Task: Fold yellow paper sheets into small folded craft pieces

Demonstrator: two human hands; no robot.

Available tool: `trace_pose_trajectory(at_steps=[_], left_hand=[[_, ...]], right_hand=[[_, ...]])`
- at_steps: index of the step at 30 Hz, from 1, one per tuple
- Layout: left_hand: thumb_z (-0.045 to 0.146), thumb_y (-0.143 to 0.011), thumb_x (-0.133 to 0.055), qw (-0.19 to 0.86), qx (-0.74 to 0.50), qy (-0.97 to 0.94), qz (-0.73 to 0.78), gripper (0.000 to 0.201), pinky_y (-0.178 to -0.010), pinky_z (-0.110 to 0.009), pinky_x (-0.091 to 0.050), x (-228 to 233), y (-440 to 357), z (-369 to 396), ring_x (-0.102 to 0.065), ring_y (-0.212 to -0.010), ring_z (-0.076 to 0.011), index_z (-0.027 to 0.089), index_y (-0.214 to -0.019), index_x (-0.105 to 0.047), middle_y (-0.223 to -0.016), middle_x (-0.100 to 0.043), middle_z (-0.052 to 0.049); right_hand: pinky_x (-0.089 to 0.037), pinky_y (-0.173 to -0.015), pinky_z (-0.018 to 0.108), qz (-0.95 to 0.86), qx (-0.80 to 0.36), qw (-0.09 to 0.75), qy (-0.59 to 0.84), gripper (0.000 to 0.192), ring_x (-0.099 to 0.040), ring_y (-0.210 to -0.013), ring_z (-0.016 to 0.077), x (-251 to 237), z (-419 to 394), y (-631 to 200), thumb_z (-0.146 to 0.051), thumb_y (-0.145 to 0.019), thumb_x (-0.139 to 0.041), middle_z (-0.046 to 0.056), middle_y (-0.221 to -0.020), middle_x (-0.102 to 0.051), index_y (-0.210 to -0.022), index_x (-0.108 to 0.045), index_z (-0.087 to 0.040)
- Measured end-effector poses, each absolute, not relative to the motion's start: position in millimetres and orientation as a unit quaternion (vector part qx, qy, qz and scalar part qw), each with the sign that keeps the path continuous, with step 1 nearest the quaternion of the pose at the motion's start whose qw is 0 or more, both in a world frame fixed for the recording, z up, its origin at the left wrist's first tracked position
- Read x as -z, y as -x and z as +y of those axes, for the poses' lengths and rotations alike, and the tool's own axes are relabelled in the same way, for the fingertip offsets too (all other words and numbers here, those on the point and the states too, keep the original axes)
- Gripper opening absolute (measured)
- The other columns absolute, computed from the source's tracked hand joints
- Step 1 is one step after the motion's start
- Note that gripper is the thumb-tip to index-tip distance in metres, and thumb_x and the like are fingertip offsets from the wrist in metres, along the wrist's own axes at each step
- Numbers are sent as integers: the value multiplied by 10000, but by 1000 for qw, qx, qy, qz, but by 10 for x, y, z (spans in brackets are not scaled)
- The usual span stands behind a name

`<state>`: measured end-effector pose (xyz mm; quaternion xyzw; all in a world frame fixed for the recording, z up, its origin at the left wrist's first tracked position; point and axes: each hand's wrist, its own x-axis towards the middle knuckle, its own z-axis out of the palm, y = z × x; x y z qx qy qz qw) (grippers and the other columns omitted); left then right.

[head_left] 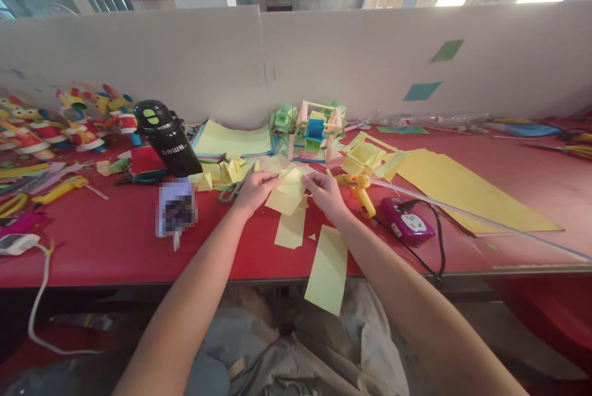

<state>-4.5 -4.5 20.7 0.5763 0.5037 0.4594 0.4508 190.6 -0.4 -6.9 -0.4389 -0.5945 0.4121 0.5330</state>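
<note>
Starting far left: looking at paper figures, overlapping and blurring too much for counting. Going right, spotting a black flask, with a small pixelated thing sitting just below, not making out what kind. Seeing green-handled scissors left of center, mostly hiding among scraps and behind the left hand.

Pinching yellow paper mid-frame by its left side, thumb and fingertips closing narrowly. Covering the top of a paler strip too. Nipping the other side with the right hand, same narrow pinch, probably for steadying the piece from both ends. Not seeing the fingers underneath, so not telling how firmly.

Hanging over the table edge, lower center: a loose sheet. Lying right beside the right hand: a yellow glue gun, nozzle end hiding, probably parking there for easy reach. Sitting near a purple socket, likely for power, though losing the cord's path. Crossing big yellow sheets at right: a clear stick, running out of frame.
</note>
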Motion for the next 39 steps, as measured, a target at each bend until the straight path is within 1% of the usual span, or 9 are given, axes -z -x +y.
trace_pose_trajectory(at_steps=[4, 10, 14, 17, 23, 26, 31, 34, 39], left_hand=[[500, -744, -747, 464, -438, -605, 476, 391, -827, -433, -565, -144, 49, -24, -721, -906, -307, 158, -934, -768, -919, -777, -99], [532, -745, -746, 455, -435, -621, 467, 409, -775, -371, -550, -89, 77, 9, -715, -857, -266, 154, -900, -751, -898, -776, -96], [538, -719, -772, 498, -419, -626, 430, 431, -724, -343, -554, -94, 60, -6, -719, -836, -259, 164, -930, -749, -882, -775, -66], [536, -690, -798, 524, -411, -615, 422, 458, -751, -373, -569, -93, 34, -14, -727, -873, -287, 165, -955, -751, -912, -779, -75], [481, -650, -844, 570, -411, -581, 411, 522, -846, -458, -568, -95, 11, -11, -716, -988, -356, 150, -1044, -755, -1027, -771, -141], [470, -632, -856, 577, -407, -576, 412, 509, -864, -483, -563, -90, 8, -2, -714, -988, -364, 142, -1010, -765, -997, -776, -136], [469, -617, -864, 564, -409, -579, 424, 470, -878, -506, -557, -93, -3, -3, -722, -936, -353, 137, -937, -774, -935, -780, -120], [473, -613, -864, 575, -402, -572, 425, 480, -870, -490, -560, -104, -6, -10, -724, -920, -346, 131, -937, -772, -927, -779, -125], [472, -607, -867, 580, -395, -572, 424, 492, -873, -480, -557, -90, -7, 5, -721, -939, -343, 123, -939, -764, -945, -777, -142]], right_hand=[[-479, -629, 307, -600, -407, 537, 431, 405, -549, -630, 158, 60, -8, -1886, -580, -791, -662, 14, -651, -581, -686, -618, -191], [-446, -615, 290, -587, -440, 530, 425, 422, -543, -635, 155, 5, -46, -1857, -603, -767, -685, 12, -658, -589, -714, -649, -186], [-389, -571, 274, -606, -444, 512, 417, 442, -494, -607, 138, -28, -78, -1846, -618, -788, -668, 9, -656, -579, -720, -664, -181], [-349, -548, 273, -618, -418, 520, 415, 459, -457, -592, 134, -25, -85, -1844, -624, -801, -654, 1, -622, -538, -695, -651, -177], [-322, -549, 276, -630, -362, 542, 422, 472, -414, -589, 129, -26, -93, -1832, -617, -825, -626, -5, -602, -480, -677, -630, -168], [-305, -543, 276, -636, -338, 547, 427, 482, -389, -586, 126, -30, -98, -1826, -625, -830, -611, -9, -599, -450, -663, -603, -173], [-279, -521, 272, -642, -323, 544, 434, 508, -355, -571, 121, -4, -89, -1820, -630, -852, -575, -18, -584, -389, -608, -504, -190], [-301, -529, 273, -645, -309, 545, 437, 499, -376, -586, 129, 8, -86, -1812, -625, -864, -559, -10, -597, -417, -619, -509, -193], [-349, -555, 276, -644, -299, 557, 432, 445, -425, -623, 146, -5, -94, -1796, -600, -864, -569, 8, -639, -500, -701, -595, -187]])
